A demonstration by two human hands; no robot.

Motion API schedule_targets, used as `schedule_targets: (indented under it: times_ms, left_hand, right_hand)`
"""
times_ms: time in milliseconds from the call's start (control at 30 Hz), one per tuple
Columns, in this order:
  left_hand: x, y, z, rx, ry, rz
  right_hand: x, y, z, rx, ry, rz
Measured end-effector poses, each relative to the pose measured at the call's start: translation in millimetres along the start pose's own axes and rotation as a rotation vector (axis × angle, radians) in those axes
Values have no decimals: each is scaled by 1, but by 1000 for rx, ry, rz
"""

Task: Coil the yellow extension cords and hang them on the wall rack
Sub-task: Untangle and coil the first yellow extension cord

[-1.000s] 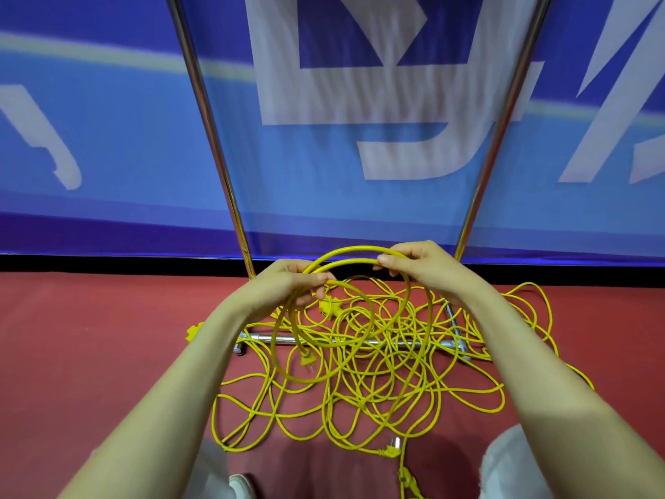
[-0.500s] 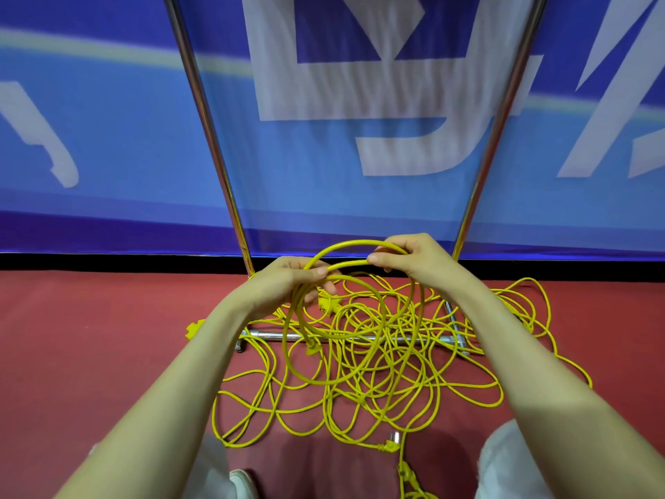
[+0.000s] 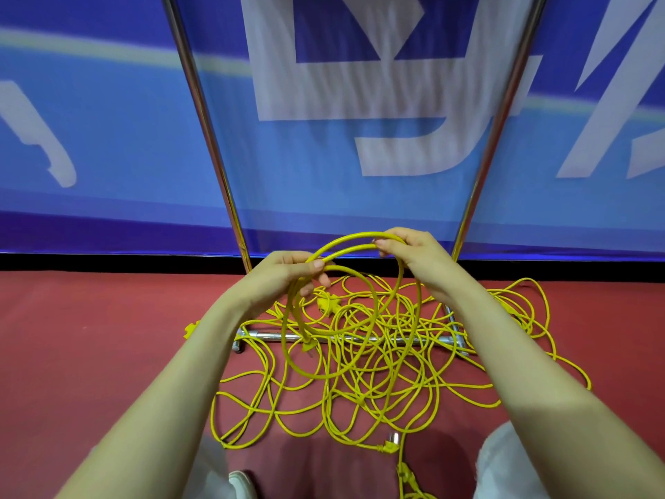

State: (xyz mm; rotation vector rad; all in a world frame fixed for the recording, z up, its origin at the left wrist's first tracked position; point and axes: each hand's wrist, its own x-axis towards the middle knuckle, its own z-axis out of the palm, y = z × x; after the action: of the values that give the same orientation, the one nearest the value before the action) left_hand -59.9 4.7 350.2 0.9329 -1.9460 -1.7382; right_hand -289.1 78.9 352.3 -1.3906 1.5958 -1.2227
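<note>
**Tangle Threatened a Young Coil**

Before a blue banner (image 3: 324,167), a chrome rack (image 3: 212,149) stood on the red floor (image 3: 90,336). Its base bar (image 3: 273,336) was half buried under a loose tangle of yellow cords (image 3: 396,383) spread out in front of the person. Above the heap, a small coil (image 3: 283,336) of two or three turns hung between the hands. The left hand (image 3: 284,279) pinched the gathered turns at the coil's upper left, thumb over the strands. The right hand (image 3: 414,253) curled its fingers round the top arc, near the rack's right pole. Most of the cord lay uncoiled, and nothing hung on the part of the rack in view.

The risk looked plain. Crossed loops in the heap could cinch into a knot if the next length were pulled hard, or snag on the base bar and drag the rack. A plug (image 3: 328,303) lying in the tangle could catch in a loop. A slack left pinch could let the turns spring apart.
</note>
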Motion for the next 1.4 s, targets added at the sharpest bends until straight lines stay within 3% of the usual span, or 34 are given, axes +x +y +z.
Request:
schedule_targets:
  times_ms: [100,267,433,567,667,800,900,1133,1400]
  left_hand:
    - [-2,2,1,21,18,9]
    - [-2,2,9,-25,-18,-2]
    - [4,-7,7,-144,-20,26]
    - [2,-3,6,-226,-29,67]
    - [1,0,10,-270,-39,55]
    - [1,-3,11,55,-28,-22]
    - [5,-7,9,185,-30,-108]
    - [6,-12,5,-86,-54,-154]
    - [7,-10,15,-104,-3,-39]
  right_hand:
    - [1,4,-4,-159,-62,-21]
    - [-1,5,-6,-140,-106,-66]
    - [2,14,5,-330,-108,-118]
    - [-2,10,5,-309,-199,-104]
    - [-3,11,8,-454,-90,-148]
    - [1,12,0,-585,-70,-167]
    - [-1,15,-4,-592,-145,-106]
    - [-1,14,-5,-573,-180,-73]
    - [-1,19,-8,-487,-142,-82]
